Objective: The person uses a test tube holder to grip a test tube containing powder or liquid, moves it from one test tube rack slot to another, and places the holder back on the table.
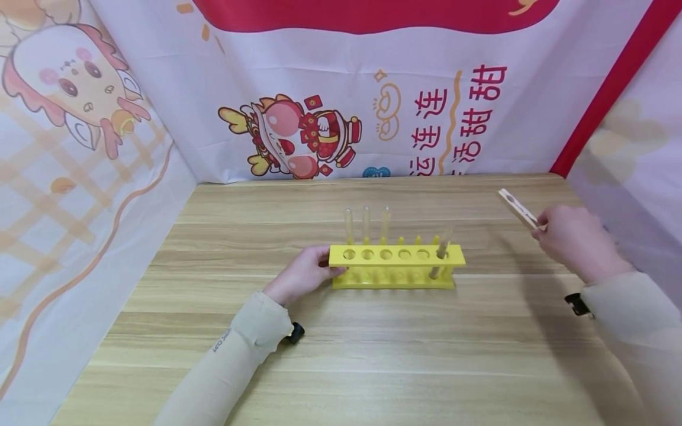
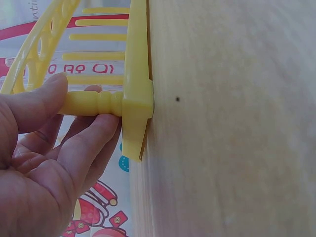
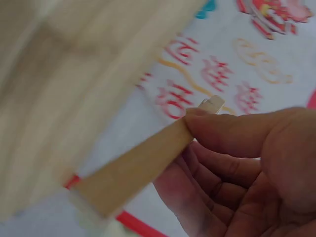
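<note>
A yellow test tube rack (image 1: 395,263) stands on the table in the head view. My left hand (image 1: 302,276) grips its left end; the left wrist view shows thumb and fingers round the rack's end post (image 2: 94,103). Three clear test tubes (image 1: 366,223) sit upside down on the back pegs at the left. One test tube (image 1: 443,244) leans in the rightmost hole. Off to the right, raised over the table, my right hand (image 1: 578,242) pinches a wooden test tube clamp (image 1: 518,207), its far end pointing up and left. Up close, the clamp (image 3: 140,165) crosses between thumb and fingers.
The wood-grain table (image 1: 341,367) reaches back to a printed cloth (image 1: 319,65). More cloth hangs at the left (image 1: 64,195) and right. Several bare pegs (image 1: 418,241) stick up along the back of the rack, right of the upside-down tubes.
</note>
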Demonstrator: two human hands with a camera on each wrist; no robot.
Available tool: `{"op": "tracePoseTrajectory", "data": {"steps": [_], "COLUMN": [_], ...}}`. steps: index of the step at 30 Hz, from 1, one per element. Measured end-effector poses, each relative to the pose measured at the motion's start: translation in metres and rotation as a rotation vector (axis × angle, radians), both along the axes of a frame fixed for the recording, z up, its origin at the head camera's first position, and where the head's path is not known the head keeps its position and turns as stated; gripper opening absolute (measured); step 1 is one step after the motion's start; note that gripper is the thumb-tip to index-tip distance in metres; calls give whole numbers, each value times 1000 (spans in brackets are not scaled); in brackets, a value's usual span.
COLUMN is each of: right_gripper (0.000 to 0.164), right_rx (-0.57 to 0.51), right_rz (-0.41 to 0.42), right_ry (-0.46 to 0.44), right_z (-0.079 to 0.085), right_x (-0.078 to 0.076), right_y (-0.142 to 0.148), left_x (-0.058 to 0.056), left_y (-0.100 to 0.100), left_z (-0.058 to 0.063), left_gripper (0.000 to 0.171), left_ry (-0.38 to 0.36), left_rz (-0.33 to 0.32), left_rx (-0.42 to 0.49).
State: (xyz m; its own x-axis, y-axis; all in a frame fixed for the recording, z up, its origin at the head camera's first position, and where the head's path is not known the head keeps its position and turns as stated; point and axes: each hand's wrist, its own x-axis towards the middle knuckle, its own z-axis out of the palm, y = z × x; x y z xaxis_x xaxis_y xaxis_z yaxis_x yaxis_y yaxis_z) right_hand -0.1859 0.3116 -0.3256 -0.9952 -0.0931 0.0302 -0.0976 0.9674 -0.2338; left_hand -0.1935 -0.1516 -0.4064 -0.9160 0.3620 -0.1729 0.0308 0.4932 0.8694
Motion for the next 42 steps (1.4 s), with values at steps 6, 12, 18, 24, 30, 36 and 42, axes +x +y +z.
{"op": "tracePoseTrajectory", "data": {"steps": [6, 12, 18, 24, 30, 36, 42], "right_gripper": [21, 27, 31, 35, 32, 39, 60], "right_rx": [31, -37, -41, -32, -62, -52, 20], "right_rz": [-6, -61, -46, -27, -44, -69, -103], "right_ry": [-121, -233, -214, -196, -207, -236, -185], "right_z": [-24, -43, -57, -66, -65, -62, -52], "right_x": [-16, -23, -27, -28, -26, -22, -18], "right_y": [21, 35, 45, 52, 54, 55, 54], "left_x": [0, 0, 0, 0, 0, -1, 0], "left_y": [1, 1, 1, 1, 2, 2, -2], "left_z": [0, 2, 1, 0, 0, 0, 1], "left_gripper": [26, 25, 25, 26, 26, 27, 28], "left_ry": [-12, -18, -29, -30, -36, -37, -32], "left_rz": [6, 12, 15, 15, 13, 9, 7], "left_rx": [-7, -7, -1, -4, 5, 14, 18]}}
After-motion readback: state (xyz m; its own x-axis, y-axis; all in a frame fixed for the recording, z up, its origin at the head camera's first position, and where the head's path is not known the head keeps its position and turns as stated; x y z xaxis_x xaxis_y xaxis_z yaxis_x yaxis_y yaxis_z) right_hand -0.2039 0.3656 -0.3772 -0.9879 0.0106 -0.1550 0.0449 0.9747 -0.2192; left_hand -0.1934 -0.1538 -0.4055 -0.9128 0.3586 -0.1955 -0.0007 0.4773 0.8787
